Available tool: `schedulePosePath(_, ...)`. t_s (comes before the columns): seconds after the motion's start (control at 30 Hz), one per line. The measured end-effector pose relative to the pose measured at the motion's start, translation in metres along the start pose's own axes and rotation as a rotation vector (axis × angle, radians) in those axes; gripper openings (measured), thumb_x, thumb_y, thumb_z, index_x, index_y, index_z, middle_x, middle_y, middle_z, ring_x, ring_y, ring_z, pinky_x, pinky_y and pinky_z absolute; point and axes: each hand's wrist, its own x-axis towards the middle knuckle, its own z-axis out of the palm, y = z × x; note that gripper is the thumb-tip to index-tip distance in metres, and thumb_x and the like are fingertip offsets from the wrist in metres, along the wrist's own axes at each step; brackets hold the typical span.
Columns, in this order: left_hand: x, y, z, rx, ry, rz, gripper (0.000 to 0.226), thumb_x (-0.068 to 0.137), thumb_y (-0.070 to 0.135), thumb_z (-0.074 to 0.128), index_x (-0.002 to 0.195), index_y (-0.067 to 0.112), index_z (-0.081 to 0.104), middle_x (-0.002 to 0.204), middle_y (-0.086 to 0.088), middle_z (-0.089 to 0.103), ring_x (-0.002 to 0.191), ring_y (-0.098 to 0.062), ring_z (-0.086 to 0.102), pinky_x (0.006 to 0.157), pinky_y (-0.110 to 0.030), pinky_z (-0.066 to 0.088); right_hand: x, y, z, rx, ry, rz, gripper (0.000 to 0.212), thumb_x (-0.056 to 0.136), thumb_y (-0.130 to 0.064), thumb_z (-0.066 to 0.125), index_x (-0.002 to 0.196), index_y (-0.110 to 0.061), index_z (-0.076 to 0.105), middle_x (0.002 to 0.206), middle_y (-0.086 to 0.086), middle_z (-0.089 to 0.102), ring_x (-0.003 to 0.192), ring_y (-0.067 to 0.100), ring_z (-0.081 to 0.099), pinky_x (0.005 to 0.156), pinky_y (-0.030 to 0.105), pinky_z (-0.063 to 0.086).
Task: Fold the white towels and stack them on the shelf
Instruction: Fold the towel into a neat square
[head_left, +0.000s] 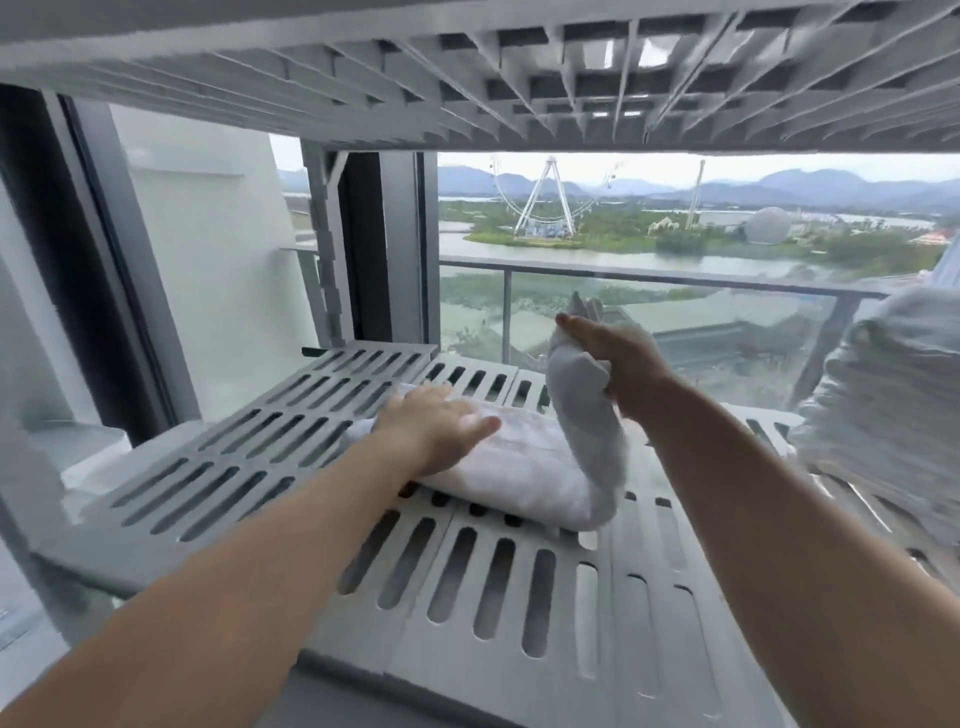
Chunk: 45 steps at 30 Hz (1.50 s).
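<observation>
One white towel lies partly folded on the grey slotted shelf. Left hand rests flat on it, fingers straight, pressing down. Right hand grips the towel's right end, raised upright off the shelf. A blurred pile of white towels sits at the shelf's right edge. Judgement: this fold is unfinished, and stacking is not yet done.

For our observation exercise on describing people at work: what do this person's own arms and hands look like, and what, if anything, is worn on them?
Both arms are bare as far as the frame shows: no sleeve reaches the left forearm or the right forearm. The left hand and right hand wear no gloves; no watch, bracelet or ring shows.
</observation>
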Motion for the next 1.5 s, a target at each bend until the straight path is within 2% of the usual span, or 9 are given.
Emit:
schedulePosePath(0.23, -0.002, -0.067, 0.013, -0.54, -0.099, 0.115, 0.058, 0.11, 0.048, 0.021, 0.155, 0.015, 0.038, 0.165, -0.01, 0.026, 0.156, -0.026, 0.013, 0.125, -0.045, 0.01, 0.025, 0.026, 0.096, -0.301, 0.151, -0.017, 0.038, 0.08, -0.041, 0.077, 0.064, -0.007, 0.068, 0.064, 0.009, 0.064, 0.064, 0.026, 0.064, 0.062, 0.038, 0.05)
schedulePosePath(0.4, 0.005, -0.082, -0.006, -1.15, -0.213, -0.111, 0.075, 0.102, 0.065, 0.032, 0.136, 0.005, 0.06, 0.145, -0.014, 0.057, 0.137, -0.031, 0.051, 0.104, -0.035, 0.04, 0.034, 0.035, 0.141, -0.478, 0.185, 0.026, 0.034, 0.075, -0.036, 0.073, 0.069, -0.003, 0.07, 0.071, 0.012, 0.068, 0.077, 0.031, 0.069, 0.075, 0.045, 0.057)
schedulePosePath(0.53, 0.007, -0.093, -0.01, -1.411, -0.276, -0.147, 0.08, 0.101, 0.068, 0.023, 0.15, 0.008, 0.045, 0.162, -0.011, 0.035, 0.152, -0.026, 0.027, 0.125, -0.043, 0.013, 0.036, 0.045, 0.162, -0.688, 0.207, 0.063, 0.028, 0.078, -0.033, 0.07, 0.067, -0.007, 0.066, 0.077, 0.012, 0.068, 0.084, 0.031, 0.068, 0.065, 0.033, 0.048)
schedulePosePath(0.67, 0.013, -0.102, -0.019, -1.522, -0.22, -0.216, 0.075, 0.104, 0.063, 0.022, 0.153, 0.008, 0.038, 0.159, -0.02, 0.036, 0.15, -0.029, 0.032, 0.12, -0.04, 0.02, 0.036, 0.045, 0.18, -0.727, 0.219, 0.103, 0.026, 0.078, -0.031, 0.068, 0.063, -0.01, 0.061, 0.066, 0.006, 0.061, 0.07, 0.026, 0.064, 0.052, 0.023, 0.04)
schedulePosePath(0.8, 0.02, -0.109, -0.019, -1.511, -0.256, -0.227, 0.079, 0.101, 0.069, 0.023, 0.153, 0.011, 0.037, 0.157, -0.021, 0.039, 0.145, -0.032, 0.038, 0.118, -0.044, 0.031, 0.031, 0.044, 0.189, -0.37, 0.072, 0.195, 0.03, 0.089, -0.029, 0.061, 0.083, 0.0, 0.066, 0.057, 0.01, 0.07, 0.034, 0.018, 0.054, 0.036, 0.015, 0.036)
schedulePosePath(0.93, 0.028, -0.113, -0.023, -1.388, -0.195, -0.261, 0.071, 0.102, 0.066, 0.025, 0.142, 0.013, 0.05, 0.147, -0.019, 0.051, 0.133, -0.036, 0.049, 0.114, -0.056, 0.036, 0.013, 0.063, 0.188, -0.377, -0.031, 0.037, 0.022, 0.083, -0.005, 0.051, 0.079, -0.003, 0.072, 0.064, 0.01, 0.073, 0.046, 0.021, 0.062, 0.05, 0.028, 0.05)
schedulePosePath(1.13, 0.035, -0.114, -0.035, -1.292, -0.266, -0.254, 0.054, 0.106, 0.054, 0.028, 0.12, 0.012, 0.059, 0.122, -0.015, 0.054, 0.116, -0.033, 0.054, 0.088, -0.052, 0.049, -0.001, 0.072, 0.188, -0.589, -0.084, -0.217, 0.025, 0.078, -0.012, 0.055, 0.07, -0.024, 0.076, 0.067, -0.012, 0.072, 0.058, 0.003, 0.065, 0.061, 0.015, 0.049)
schedulePosePath(1.3, 0.052, -0.109, -0.034, -0.753, 0.231, 0.041, 0.018, 0.098, 0.028, 0.059, 0.099, 0.02, 0.076, 0.096, 0.004, 0.074, 0.09, -0.017, 0.067, 0.085, -0.035, 0.055, -0.022, 0.085, 0.198, -1.015, -0.132, -0.532, 0.021, 0.093, -0.016, 0.053, 0.097, -0.024, 0.072, 0.1, -0.006, 0.065, 0.095, 0.01, 0.056, 0.085, 0.026, 0.048)
schedulePosePath(1.5, 0.073, -0.087, -0.025, -0.734, -0.152, 0.275, 0.013, 0.094, 0.032, 0.072, 0.102, 0.03, 0.082, 0.098, 0.015, 0.076, 0.087, 0.003, 0.065, 0.083, -0.021, 0.048, -0.053, 0.095, 0.193, -1.111, -0.067, -0.678, 0.027, 0.099, -0.027, 0.051, 0.105, -0.014, 0.074, 0.108, 0.004, 0.073, 0.108, 0.027, 0.058, 0.096, 0.043, 0.047)
